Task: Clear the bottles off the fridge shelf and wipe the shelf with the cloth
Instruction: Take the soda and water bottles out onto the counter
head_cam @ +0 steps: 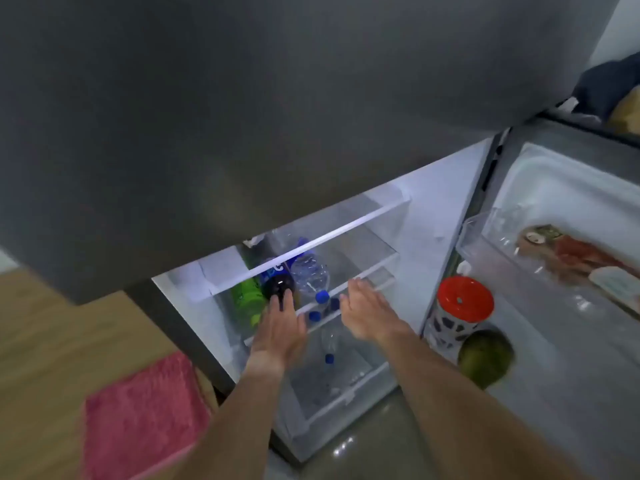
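Observation:
Three bottles lie side by side on the glass fridge shelf (pixel 363 261): a green bottle (pixel 247 294) at the left, a dark cola bottle (pixel 277 284) with a blue label, and a clear water bottle (pixel 310 275) with a blue cap. My left hand (pixel 280 329) reaches in with its fingers stretched out, the fingertips resting on the cola bottle's near end. My right hand (pixel 367 313) hovers flat and open at the shelf's front edge, right of the water bottle, holding nothing. A pink cloth (pixel 145 417) lies on the wooden surface at the lower left.
Another clear bottle (pixel 329 341) lies in the drawer below the shelf. The open door at the right holds a red-lidded container (pixel 464 301), a round green fruit (pixel 485 358) and a food packet (pixel 571 254). The grey upper fridge door (pixel 277 98) overhangs the view.

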Action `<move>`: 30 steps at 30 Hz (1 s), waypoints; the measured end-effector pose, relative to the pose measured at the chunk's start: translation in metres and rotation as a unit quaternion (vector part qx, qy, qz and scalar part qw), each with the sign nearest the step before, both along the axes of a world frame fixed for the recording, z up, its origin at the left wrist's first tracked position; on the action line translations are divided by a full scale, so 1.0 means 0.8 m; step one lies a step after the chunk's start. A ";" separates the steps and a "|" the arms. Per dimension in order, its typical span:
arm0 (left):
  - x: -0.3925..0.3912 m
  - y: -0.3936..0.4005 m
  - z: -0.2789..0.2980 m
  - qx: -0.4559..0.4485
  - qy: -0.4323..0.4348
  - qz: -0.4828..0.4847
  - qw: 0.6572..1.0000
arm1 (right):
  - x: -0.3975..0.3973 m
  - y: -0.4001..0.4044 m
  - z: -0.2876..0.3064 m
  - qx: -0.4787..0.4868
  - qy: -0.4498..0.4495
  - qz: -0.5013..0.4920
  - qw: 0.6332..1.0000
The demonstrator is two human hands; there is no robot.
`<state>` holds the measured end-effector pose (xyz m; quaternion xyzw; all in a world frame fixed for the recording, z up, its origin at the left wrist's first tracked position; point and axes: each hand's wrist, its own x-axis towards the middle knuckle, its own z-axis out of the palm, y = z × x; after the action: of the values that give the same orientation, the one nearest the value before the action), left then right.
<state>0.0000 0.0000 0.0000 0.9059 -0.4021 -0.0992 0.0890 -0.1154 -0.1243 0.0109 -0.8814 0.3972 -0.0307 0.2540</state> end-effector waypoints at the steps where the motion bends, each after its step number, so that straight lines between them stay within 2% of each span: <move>1: 0.003 -0.003 -0.015 0.003 -0.026 0.000 1.000 | 0.013 -0.003 -0.018 -0.015 -0.003 -0.001 1.000; 4: 0.017 -0.017 -0.056 -0.059 -0.068 0.049 0.995 | 0.053 -0.013 -0.063 -0.069 -0.006 -0.041 0.997; 7: 0.031 -0.031 -0.099 -0.097 -0.142 0.059 0.983 | 0.085 -0.017 -0.107 -0.161 -0.018 -0.043 0.986; 13: 0.054 -0.041 -0.151 -0.092 -0.267 0.025 0.959 | 0.101 -0.016 -0.160 -0.184 -0.108 -0.075 0.974; 18: 0.051 -0.027 -0.156 -0.107 -0.294 0.024 0.949 | 0.082 0.015 -0.171 -0.180 -0.152 -0.098 0.967; 23: 0.032 -0.012 -0.165 -0.218 -0.281 -0.033 0.934 | 0.032 0.001 -0.172 -0.305 -0.117 -0.109 0.939; 25: 0.031 -0.015 -0.168 -0.281 -0.290 -0.043 0.914 | 0.026 -0.024 -0.177 -0.281 -0.213 -0.123 0.928; 27: 0.028 -0.016 -0.173 -0.300 -0.313 -0.055 0.899 | 0.024 -0.035 -0.190 -0.188 -0.341 -0.133 0.911; 30: 0.015 -0.009 -0.174 -0.312 -0.335 -0.074 0.886 | 0.022 -0.026 -0.197 -0.129 -0.426 -0.106 0.889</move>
<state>0.0118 -0.0073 -0.1392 0.7782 -0.4841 0.3348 0.2190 -0.0978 -0.1454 -0.1470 -0.7612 0.3344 -0.4811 0.2779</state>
